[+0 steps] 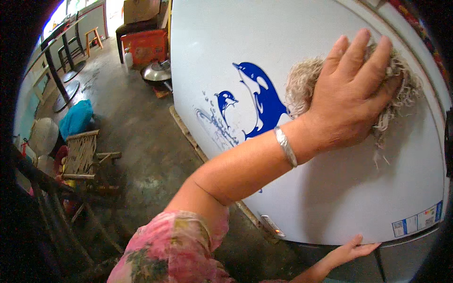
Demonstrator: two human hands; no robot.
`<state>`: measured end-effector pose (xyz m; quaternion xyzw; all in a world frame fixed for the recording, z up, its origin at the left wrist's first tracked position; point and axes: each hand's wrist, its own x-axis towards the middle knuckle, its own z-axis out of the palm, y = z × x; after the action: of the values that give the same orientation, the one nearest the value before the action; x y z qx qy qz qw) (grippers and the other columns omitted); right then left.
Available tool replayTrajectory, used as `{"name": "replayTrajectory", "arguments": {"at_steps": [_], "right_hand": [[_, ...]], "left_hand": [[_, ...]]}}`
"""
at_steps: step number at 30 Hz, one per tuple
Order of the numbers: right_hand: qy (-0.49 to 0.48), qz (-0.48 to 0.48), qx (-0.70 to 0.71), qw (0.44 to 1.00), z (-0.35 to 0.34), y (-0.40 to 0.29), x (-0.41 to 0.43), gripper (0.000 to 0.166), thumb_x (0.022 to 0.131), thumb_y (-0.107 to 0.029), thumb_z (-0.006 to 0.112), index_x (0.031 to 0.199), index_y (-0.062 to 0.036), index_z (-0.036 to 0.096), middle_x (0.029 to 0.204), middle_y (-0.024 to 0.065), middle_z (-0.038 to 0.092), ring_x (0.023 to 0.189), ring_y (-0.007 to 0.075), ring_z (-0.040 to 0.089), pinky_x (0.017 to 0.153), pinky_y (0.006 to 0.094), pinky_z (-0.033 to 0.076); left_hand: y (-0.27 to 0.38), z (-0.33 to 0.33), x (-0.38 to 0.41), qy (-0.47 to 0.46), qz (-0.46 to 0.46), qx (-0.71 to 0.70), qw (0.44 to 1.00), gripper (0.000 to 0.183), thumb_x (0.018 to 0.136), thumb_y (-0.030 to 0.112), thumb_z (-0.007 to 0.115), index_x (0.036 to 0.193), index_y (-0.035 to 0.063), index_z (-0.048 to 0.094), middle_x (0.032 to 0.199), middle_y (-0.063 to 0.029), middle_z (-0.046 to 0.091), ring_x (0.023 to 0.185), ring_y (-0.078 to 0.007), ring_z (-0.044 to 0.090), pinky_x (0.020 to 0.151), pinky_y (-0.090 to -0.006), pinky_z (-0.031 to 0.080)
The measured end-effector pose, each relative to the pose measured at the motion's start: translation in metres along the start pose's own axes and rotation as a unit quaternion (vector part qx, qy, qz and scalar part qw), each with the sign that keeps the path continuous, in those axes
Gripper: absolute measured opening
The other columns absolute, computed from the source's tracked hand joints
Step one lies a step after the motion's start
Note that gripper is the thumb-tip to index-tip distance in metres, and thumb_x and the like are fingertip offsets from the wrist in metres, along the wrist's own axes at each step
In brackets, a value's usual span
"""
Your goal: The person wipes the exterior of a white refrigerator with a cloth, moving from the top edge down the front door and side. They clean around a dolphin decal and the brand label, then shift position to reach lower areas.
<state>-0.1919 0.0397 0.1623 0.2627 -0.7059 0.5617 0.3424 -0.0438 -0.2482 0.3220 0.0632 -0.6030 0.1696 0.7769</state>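
Note:
My left hand [350, 95], with a silver bracelet [286, 145] at the wrist, spreads over a shaggy grey-beige cloth [302, 83] and presses it flat on a white appliance panel [332, 191], apparently a chest freezer. Strands of the cloth stick out on both sides of the fingers; its middle is hidden. Left of the cloth, the panel bears a blue picture of two orca-like animals [263, 92]. Lower down, my right hand [354, 247] touches the panel's near edge, thumb raised apart from the fingers and nothing visible in it.
A small lit indicator strip [272, 226] and a printed label [417, 220] sit near the panel's lower edge. On the concrete floor [141, 148] stand a lidded wok [157, 72], a red crate [145, 46], a low folding stool [81, 154] and a turquoise cloth or bag [76, 118].

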Motion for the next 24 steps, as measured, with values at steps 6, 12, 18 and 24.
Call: {"name": "replayTrajectory", "arguments": {"at_steps": [6, 12, 18, 24], "right_hand": [[0.012, -0.059, -0.026, 0.998, -0.02, 0.039, 0.016, 0.055, 0.099, -0.02, 0.042, 0.145, 0.0003, 0.017, 0.149, 0.0247, 0.022, 0.134, 0.0328, 0.031, 0.108, 0.0419, 0.031], [0.019, -0.063, 0.007, 0.998, -0.003, 0.066, 0.011, 0.06, 0.101, -0.037, 0.03, 0.146, 0.0001, 0.014, 0.147, 0.0249, 0.021, 0.135, 0.0332, 0.028, 0.109, 0.0437, 0.027], [0.065, -0.021, -0.038, 0.997, -0.01, 0.065, 0.013, 0.067, 0.099, -0.039, 0.033, 0.145, 0.0051, 0.01, 0.149, 0.0267, 0.017, 0.135, 0.0337, 0.028, 0.11, 0.0438, 0.026], [0.078, 0.012, 0.075, 0.994, -0.015, 0.087, 0.023, 0.068, 0.098, -0.039, 0.038, 0.144, 0.0043, 0.015, 0.149, 0.0249, 0.017, 0.136, 0.032, 0.025, 0.111, 0.0459, 0.023]], "left_hand": [[-0.018, -0.047, -0.095, -0.06, -0.148, 0.009, 0.987, 0.03, 0.076, 0.008, 0.06, 0.106, 0.0094, 0.066, 0.144, -0.022, 0.037, 0.133, -0.0422, 0.033, 0.108, -0.0514, 0.028], [-0.051, -0.083, -0.2, -0.012, -0.299, 0.04, 0.953, 0.043, 0.088, 0.008, 0.054, 0.131, 0.0031, 0.049, 0.145, -0.0143, 0.034, 0.134, -0.0317, 0.032, 0.112, -0.0412, 0.027], [-0.085, -0.119, -0.32, -0.017, -0.431, 0.184, 0.883, 0.041, 0.091, 0.006, 0.048, 0.131, -0.0014, 0.046, 0.132, -0.0162, 0.047, 0.128, -0.033, 0.036, 0.108, -0.0381, 0.029], [-0.091, -0.157, -0.472, 0.053, -0.7, 0.16, 0.694, 0.046, 0.092, 0.017, 0.05, 0.133, -0.0036, 0.04, 0.135, -0.0173, 0.046, 0.118, -0.0308, 0.048, 0.101, -0.0357, 0.038]]}}
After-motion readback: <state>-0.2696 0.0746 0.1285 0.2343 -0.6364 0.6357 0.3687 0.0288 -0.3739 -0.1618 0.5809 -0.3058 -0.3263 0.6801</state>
